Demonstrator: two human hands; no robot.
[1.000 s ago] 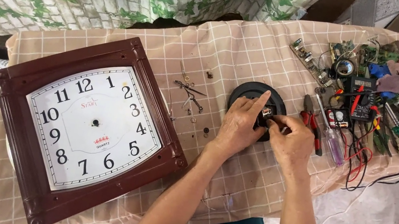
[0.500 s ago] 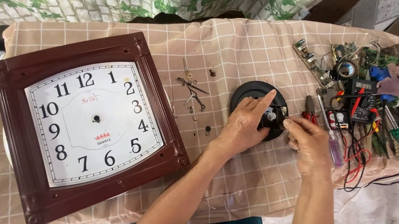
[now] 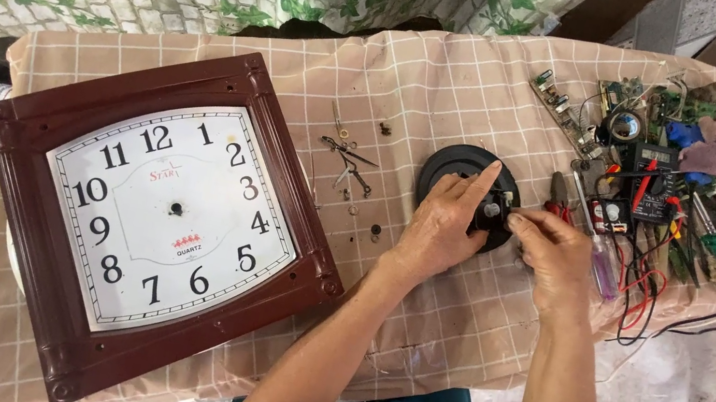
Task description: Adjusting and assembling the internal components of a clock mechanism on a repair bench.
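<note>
The left hand (image 3: 439, 230) lies flat over a round black plastic disc (image 3: 461, 172) on the bench (image 3: 458, 81) with its checked beige cloth, forefinger stretched out, its grip spread and pinching nothing; the right hand (image 3: 553, 253) has its grip pressed together on a small part at the disc's right edge, too small to identify. A large brown-framed wall clock with a white face (image 3: 154, 214) lies well to the left; loose clock hands and screws (image 3: 348, 158) lie between; a heap of tools and wires (image 3: 665, 186) sits just right.
</note>
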